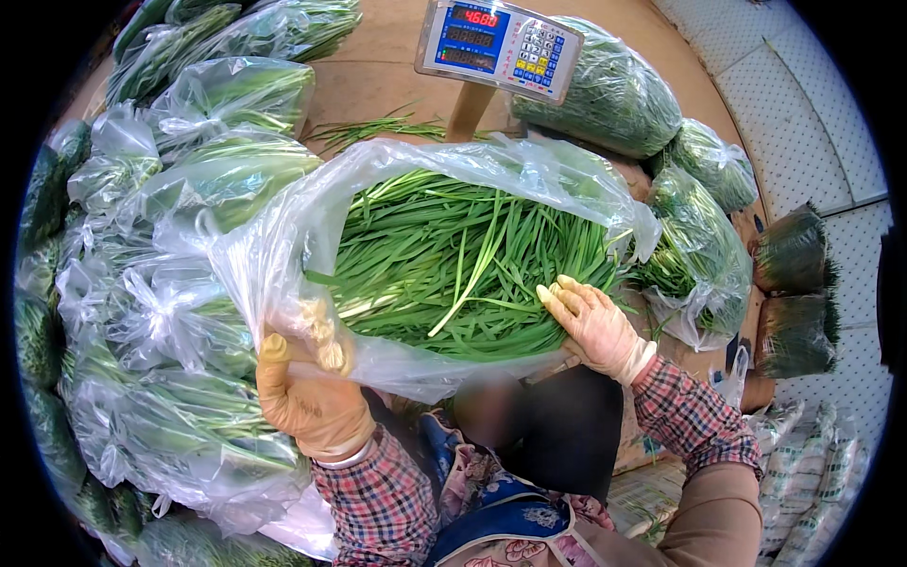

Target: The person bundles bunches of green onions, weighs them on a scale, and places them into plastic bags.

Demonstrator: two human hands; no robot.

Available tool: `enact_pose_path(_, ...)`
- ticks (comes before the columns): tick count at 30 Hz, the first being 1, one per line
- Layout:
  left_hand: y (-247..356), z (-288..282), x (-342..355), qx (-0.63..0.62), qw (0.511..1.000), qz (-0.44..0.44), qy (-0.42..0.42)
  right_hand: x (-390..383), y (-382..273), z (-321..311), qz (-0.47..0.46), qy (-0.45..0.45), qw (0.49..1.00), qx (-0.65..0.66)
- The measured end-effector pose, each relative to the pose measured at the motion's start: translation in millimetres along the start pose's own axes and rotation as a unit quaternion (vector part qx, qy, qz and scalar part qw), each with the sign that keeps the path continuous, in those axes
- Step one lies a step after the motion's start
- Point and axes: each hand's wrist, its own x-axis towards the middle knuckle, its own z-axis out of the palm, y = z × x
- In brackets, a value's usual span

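A large clear plastic bag point(491, 153) lies open in the middle, filled with long flat green leaves point(444, 246), some with pale stems. My left hand point(316, 397), in a yellowish glove, grips the bag's bunched front-left edge, with fingertips behind the plastic. My right hand point(595, 335), gloved too, is at the front-right rim, its bent fingers over the greens and gripping there; its thumb is mostly hidden. Just behind the bag stands a scale display point(496, 47) on a post, with lit red digits and a keypad.
Bagged greens point(217, 189) are piled along the left. More bags point(605, 94) lie back right, beside dark upright bundles point(794, 246) at the edge of tan board point(397, 66). Pale dotted flooring point(784, 85) runs along the right; wrapped white packages point(803, 472) lie lower right.
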Motion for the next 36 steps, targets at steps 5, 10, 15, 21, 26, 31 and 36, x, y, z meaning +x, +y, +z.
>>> enact_pose_path(5, 2, -3, 1, -0.001, 1.0, -0.01, -0.007, -4, -4, -2, 0.011, -0.02, 1.0, 0.011)
enact_pose_path(10, 3, -11, 5, -0.042, 0.995, -0.037, -0.084, -6, -4, -6, 0.008, -0.029, 0.999, -0.015)
enact_pose_path(15, -2, -1, 8, 0.136, 0.987, 0.078, 0.043, -7, -11, -9, 0.021, 0.0, 0.996, -0.091)
enact_pose_path(21, 7, 32, -2, 0.501, 0.707, 0.5, 0.003, -21, -9, 7, 0.064, -0.002, 0.995, -0.083)
enact_pose_path(26, -60, 55, -40, 0.523, 0.655, 0.247, -0.486, -26, -8, 11, 0.047, 0.012, 0.997, -0.058)
enact_pose_path(31, -156, 1, -59, 0.799, 0.352, 0.147, -0.465, -16, 18, -13, 0.062, 0.025, 0.98, 0.188)
enact_pose_path(36, -166, -3, -91, 0.791, 0.271, 0.196, -0.512, 23, 55, -10, 0.074, 0.189, 0.931, 0.305)
